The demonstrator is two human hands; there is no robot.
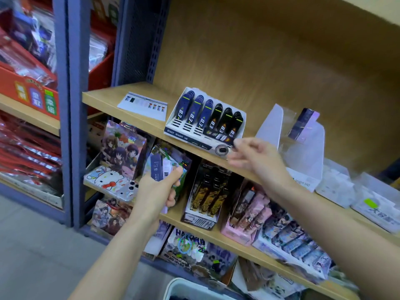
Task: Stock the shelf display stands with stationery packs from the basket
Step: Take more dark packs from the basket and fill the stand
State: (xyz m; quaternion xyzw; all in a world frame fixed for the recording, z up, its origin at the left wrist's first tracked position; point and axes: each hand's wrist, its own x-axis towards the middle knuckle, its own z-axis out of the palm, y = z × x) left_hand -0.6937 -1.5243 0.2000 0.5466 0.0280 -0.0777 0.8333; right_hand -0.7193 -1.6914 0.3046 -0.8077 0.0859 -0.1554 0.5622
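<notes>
Matt wood-grain shelf (108,98), glossy card display stand (186,135) w/ plastic packs (192,113).

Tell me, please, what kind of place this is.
Probably a stationery shop: a wooden shelf bears a cardboard display stand filled with pencil-lead packs, boxes with cartoon prints stand below, and the left hand holds a lead pack marked HB.
</notes>
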